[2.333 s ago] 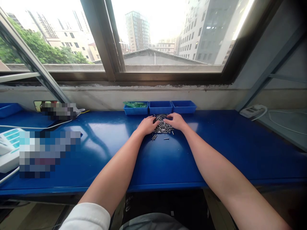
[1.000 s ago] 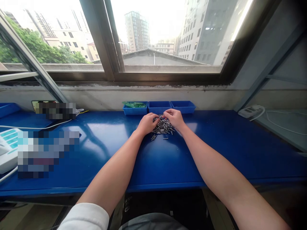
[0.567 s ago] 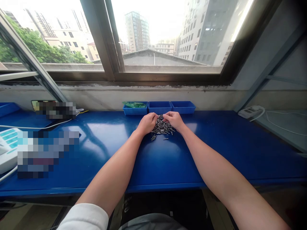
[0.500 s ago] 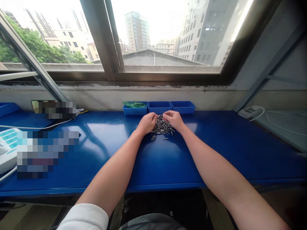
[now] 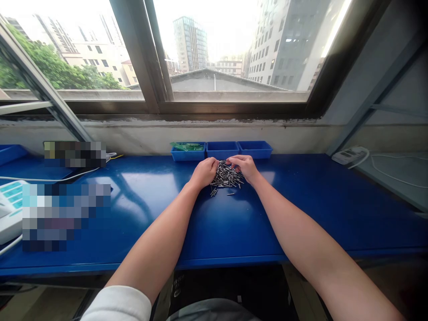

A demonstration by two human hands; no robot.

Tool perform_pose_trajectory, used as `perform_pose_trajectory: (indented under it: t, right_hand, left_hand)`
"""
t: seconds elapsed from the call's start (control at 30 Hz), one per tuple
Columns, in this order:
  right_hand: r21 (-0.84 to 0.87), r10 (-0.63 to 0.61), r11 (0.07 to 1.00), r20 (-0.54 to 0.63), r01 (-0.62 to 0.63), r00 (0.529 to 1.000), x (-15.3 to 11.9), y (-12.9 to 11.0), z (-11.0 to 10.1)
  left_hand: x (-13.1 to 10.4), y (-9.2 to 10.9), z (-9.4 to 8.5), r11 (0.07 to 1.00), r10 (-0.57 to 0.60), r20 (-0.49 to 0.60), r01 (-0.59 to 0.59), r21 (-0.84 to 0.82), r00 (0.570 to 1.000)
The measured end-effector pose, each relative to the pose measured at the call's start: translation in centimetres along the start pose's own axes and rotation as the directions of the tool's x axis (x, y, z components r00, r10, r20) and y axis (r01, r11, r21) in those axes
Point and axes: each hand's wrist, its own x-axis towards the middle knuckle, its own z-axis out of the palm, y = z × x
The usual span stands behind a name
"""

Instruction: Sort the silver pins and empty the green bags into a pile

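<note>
A pile of small slim metal pieces [image 5: 228, 176], like pins or screws, lies on the blue table between my two hands. At its left edge is my left hand [image 5: 203, 173], closed with thumb against fingers; whatever it holds is hidden. My right hand [image 5: 248, 167] reaches over the pile's upper right side, its fingers bent together in a pinch. What sits in that pinch is too small to name. One loose metal piece [image 5: 230, 194] lies just in front of the pile, with a few more at its lower left.
Behind the pile stand three blue bins: a left bin [image 5: 187, 155] holding a green plastic bag [image 5: 187, 146], a middle bin [image 5: 222, 154] and a right bin [image 5: 256, 152]. A white device with teal keys [image 5: 13, 205] and blurred items are at left. A power strip [image 5: 349, 155] lies at right.
My right hand has shifted very slightly, its fingers a bit more stretched over the pile. My left hand stays practically where it was.
</note>
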Motion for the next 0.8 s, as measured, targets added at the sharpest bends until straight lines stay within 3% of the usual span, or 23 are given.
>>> perform_pose_trajectory:
  t: [0.17, 0.3, 0.4, 0.53, 0.8]
  right_hand:
    - [-0.083, -0.035, 0.996, -0.172, 0.021, 0.985, 0.9, 0.7, -0.8]
    - [-0.203, -0.055, 0.979, -0.377, -0.024, 0.925, 1.8, 1.6, -2.2]
    - [-0.36, -0.126, 0.931, -0.453, -0.052, 0.882, 2.1, 2.1, -3.2]
    - [-0.432, -0.13, 0.897, -0.467, -0.097, 0.875, 2.3, 2.4, -3.8]
    - [-0.382, -0.104, 0.922, -0.393, -0.059, 0.914, 2.1, 2.4, -3.3]
  left_hand:
    - [0.1, -0.4, 0.2, 0.999, -0.037, -0.021, 0.038, 0.035, 0.999]
    - [0.0, -0.8, 0.4, 0.993, -0.096, 0.006, 0.095, 0.069, 0.995]
    - [0.0, -1.1, 0.5, 0.99, -0.112, 0.025, 0.109, 0.085, 0.993]
    - [0.0, -1.2, 0.6, 0.99, -0.11, 0.047, 0.106, 0.088, 0.993]
    - [-0.1, -1.2, 0.6, 0.99, -0.122, 0.098, 0.114, 0.081, 0.988]
